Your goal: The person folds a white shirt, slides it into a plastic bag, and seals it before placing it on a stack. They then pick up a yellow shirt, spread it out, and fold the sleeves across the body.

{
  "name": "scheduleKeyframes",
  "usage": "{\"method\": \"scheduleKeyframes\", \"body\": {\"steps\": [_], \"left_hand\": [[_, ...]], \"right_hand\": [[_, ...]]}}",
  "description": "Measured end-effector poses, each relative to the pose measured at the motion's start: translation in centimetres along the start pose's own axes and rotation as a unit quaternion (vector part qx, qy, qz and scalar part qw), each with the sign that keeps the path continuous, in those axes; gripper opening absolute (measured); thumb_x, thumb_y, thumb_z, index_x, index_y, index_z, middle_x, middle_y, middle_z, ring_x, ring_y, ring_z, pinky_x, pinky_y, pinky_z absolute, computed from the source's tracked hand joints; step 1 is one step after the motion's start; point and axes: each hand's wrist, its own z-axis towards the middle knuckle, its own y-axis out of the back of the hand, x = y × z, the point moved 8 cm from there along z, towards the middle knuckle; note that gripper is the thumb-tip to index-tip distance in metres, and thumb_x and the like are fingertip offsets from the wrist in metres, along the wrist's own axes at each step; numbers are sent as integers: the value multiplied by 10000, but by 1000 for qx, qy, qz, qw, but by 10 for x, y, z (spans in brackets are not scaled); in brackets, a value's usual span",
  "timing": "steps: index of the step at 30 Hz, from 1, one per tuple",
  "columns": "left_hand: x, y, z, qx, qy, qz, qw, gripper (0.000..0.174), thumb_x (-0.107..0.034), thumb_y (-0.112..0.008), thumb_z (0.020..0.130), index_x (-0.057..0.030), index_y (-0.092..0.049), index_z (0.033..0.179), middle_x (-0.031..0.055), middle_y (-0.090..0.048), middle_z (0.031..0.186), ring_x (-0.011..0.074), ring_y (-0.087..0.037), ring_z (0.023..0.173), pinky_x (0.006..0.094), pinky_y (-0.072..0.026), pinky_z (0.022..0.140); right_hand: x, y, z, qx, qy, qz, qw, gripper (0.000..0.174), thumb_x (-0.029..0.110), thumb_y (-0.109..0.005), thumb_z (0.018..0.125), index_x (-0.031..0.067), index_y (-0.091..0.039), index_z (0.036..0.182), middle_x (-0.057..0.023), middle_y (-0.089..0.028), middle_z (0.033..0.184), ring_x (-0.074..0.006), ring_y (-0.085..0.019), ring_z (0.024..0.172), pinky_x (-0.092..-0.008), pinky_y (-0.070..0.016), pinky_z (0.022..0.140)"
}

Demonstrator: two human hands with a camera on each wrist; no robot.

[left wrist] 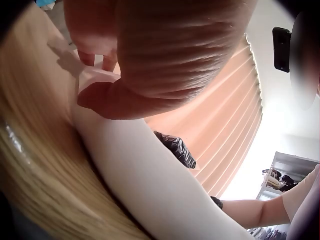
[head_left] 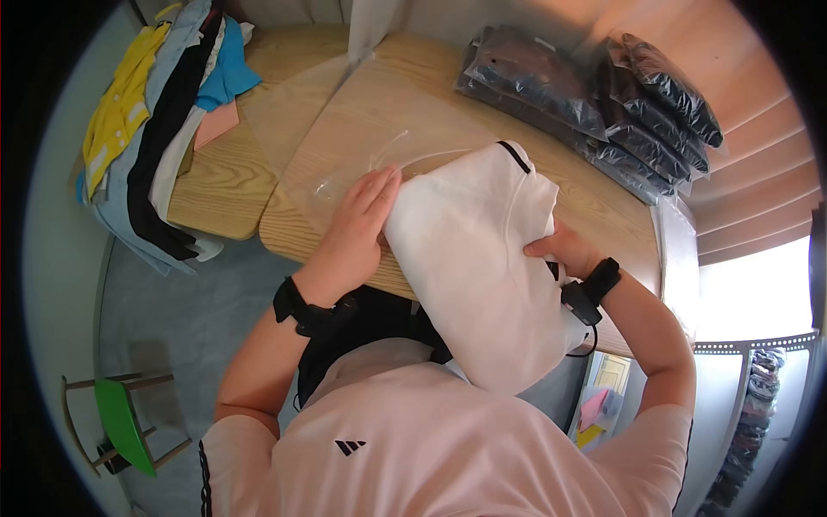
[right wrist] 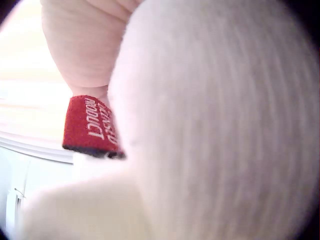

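A folded white garment (head_left: pixel 478 258) with a black stripe near its top hangs between both hands, over the table's front edge and against the person's front. The left hand (head_left: pixel 357 224) holds its left edge; in the left wrist view the thumb (left wrist: pixel 100 100) and fingers pinch the white cloth. At the opposite side the right hand (head_left: pixel 573 248) grips the garment, thumb over the cloth and fingers hidden. Close by the right hand, a red label (right wrist: pixel 90 125) with white lettering shows in the right wrist view. A clear plastic bag (head_left: pixel 345 146) lies flat beyond the left hand.
Stacks of dark clothing in plastic bags (head_left: pixel 534 82) stand on the wooden table (head_left: pixel 594 185) at the back right. A pile of clothes (head_left: pixel 129 112) drapes over its left end. A green-seated chair (head_left: pixel 125 422) stands on the floor at lower left.
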Motion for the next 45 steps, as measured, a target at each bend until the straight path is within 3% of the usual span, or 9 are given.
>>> {"method": "scheduleKeyframes", "body": {"steps": [6, 9, 12, 17, 19, 29, 35, 40, 45], "left_hand": [[-18, -7, -2, 27, -20, 45, 998, 681, 128, -462, 704, 21, -322, 1362, 164, -323, 1415, 382, -280, 1307, 447, -273, 1057], [-20, 0, -4, 60, -16, 90, 994, 656, 119, -441, 724, 21, -323, 1362, 169, -307, 1425, 389, -273, 1311, 448, -267, 1060], [-22, 3, -2, 61, -42, 114, 991, 623, 87, -467, 734, 32, -344, 1342, 180, -347, 1396, 382, -322, 1276, 443, -297, 1040], [-24, 12, 24, 75, -84, 154, 982, 537, 35, -489, 746, 30, -416, 1278, 170, -448, 1305, 338, -446, 1151, 398, -402, 947], [-18, 11, 40, 134, -36, 189, 972, 457, 10, -493, 755, 23, -471, 1212, 152, -518, 1204, 312, -511, 1043, 384, -453, 857], [-13, -4, 89, 194, -44, 104, 974, 375, 30, -493, 761, -28, -494, 1131, 127, -548, 995, 335, -551, 916, 408, -472, 763], [-5, -6, 76, 225, -32, 95, 969, 454, 56, -461, 756, -39, -463, 1200, 123, -532, 1135, 333, -551, 951, 412, -469, 773], [-29, -3, 67, 188, -110, 100, 971, 633, 76, -452, 726, -24, -355, 1344, 118, -341, 1426, 324, -572, 979, 396, -489, 763], [-47, -10, 68, 229, -106, 105, 962, 626, 93, -445, 709, -13, -376, 1322, 115, -318, 1441, 332, -587, 938, 397, -501, 728]], "right_hand": [[19, -32, -1, 88, -5, 81, 993, 626, 63, -683, 737, 25, -412, 1300, -82, -542, 1202, -209, -544, 1071, -334, -407, 971], [24, -19, 19, 85, -34, -101, 991, 576, 104, -683, 773, 9, -426, 1279, -79, -565, 1164, -196, -548, 1062, -318, -418, 951], [37, 0, 37, -66, -14, 17, 998, 409, 164, -663, 818, -37, -531, 1149, -106, -612, 1064, -165, -603, 939, -280, -489, 809], [45, -26, 46, -62, 7, -4, 998, 294, 145, -670, 804, -41, -601, 1021, -100, -652, 922, -179, -633, 803, -299, -513, 709], [46, -15, 47, -140, -6, -211, 968, 293, 191, -691, 759, -30, -642, 945, -93, -663, 844, -175, -632, 750, -318, -494, 653], [90, -74, 10, -180, 265, -434, 842, 491, 154, -667, 741, 31, -498, 1184, -195, -563, 1012, -369, -574, 902, -416, -472, 783], [91, -80, 21, -159, 338, -502, 780, 461, 140, -655, 754, 39, -504, 1177, -181, -580, 998, -352, -583, 903, -409, -475, 775], [82, -68, 40, -81, 98, -388, 913, 459, 193, -649, 788, 32, -498, 1190, -187, -609, 995, -341, -593, 886, -408, -467, 765], [75, -76, 45, -85, 196, -463, 860, 448, 250, -638, 804, 20, -515, 1168, -159, -613, 797, -298, -590, 725, -399, -454, 656]]}}
